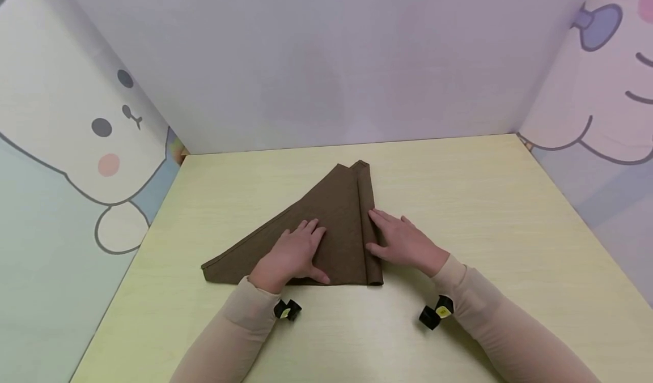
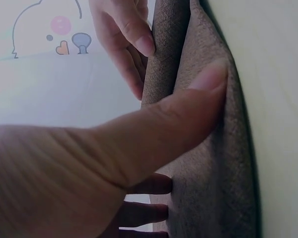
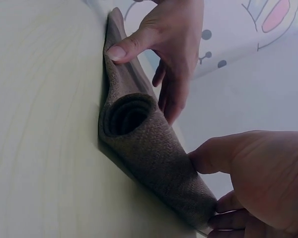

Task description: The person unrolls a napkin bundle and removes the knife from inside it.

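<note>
A brown cloth (image 1: 331, 201) lies on the table, folded into a rough triangle with its right edge turned into a narrow roll (image 1: 374, 271). Spread across the flat part of the cloth is my left hand (image 1: 291, 252), its thumb near the front edge. My right hand (image 1: 408, 241) rests against the roll from the right, thumb and fingertips touching it with the fingers fairly straight. The right wrist view shows the coiled end of the roll (image 3: 161, 148), hollow in the middle, with the right thumb and fingers on its side.
The pale wooden table (image 1: 484, 201) reaches out around the cloth. A plain light wall (image 1: 326, 60) stands at the back, and cartoon-printed panels flank both sides. A small black device (image 1: 436, 312) sits at the right wrist, with another one (image 1: 287, 310) at the left.
</note>
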The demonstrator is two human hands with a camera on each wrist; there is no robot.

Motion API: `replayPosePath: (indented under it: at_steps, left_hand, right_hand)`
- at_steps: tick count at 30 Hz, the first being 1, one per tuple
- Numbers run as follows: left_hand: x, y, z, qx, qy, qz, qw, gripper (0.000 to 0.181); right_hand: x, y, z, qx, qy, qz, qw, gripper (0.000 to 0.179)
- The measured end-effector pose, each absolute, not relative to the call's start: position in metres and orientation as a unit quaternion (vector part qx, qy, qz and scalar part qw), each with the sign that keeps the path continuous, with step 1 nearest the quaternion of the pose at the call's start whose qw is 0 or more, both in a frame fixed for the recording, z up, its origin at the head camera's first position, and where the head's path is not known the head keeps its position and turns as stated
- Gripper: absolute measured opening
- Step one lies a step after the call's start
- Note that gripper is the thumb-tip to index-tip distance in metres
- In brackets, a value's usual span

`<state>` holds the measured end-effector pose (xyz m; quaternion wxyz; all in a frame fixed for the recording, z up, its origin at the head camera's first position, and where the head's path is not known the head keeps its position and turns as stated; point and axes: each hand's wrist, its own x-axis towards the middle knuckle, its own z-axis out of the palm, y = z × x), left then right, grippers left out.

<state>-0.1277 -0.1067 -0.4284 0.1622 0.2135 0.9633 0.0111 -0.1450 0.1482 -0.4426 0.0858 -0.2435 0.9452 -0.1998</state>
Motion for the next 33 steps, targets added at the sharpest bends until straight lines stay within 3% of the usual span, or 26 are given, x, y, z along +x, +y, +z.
replayPosePath:
  at_steps: [16, 24, 33]
  left_hand:
    - [-0.13, -0.106, -0.431, 0.222, 0.962, 0.009, 0.159, 0.108]
    - [-0.128, -0.094, -0.435, 0.248, 0.956, -0.004, 0.156, 0.103]
    - [-0.126, -0.089, -0.438, 0.252, 0.956, -0.007, 0.152, 0.105]
  right_hand:
    - [-0.146, 0.152, -0.443, -0.239, 0.945, -0.199, 0.098, 0.076]
    - [-0.142, 0.144, -0.448, -0.256, 0.944, -0.204, 0.037, 0.077]
    - [-0.137, 0.134, -0.452, -0.266, 0.945, -0.188, 0.034, 0.085]
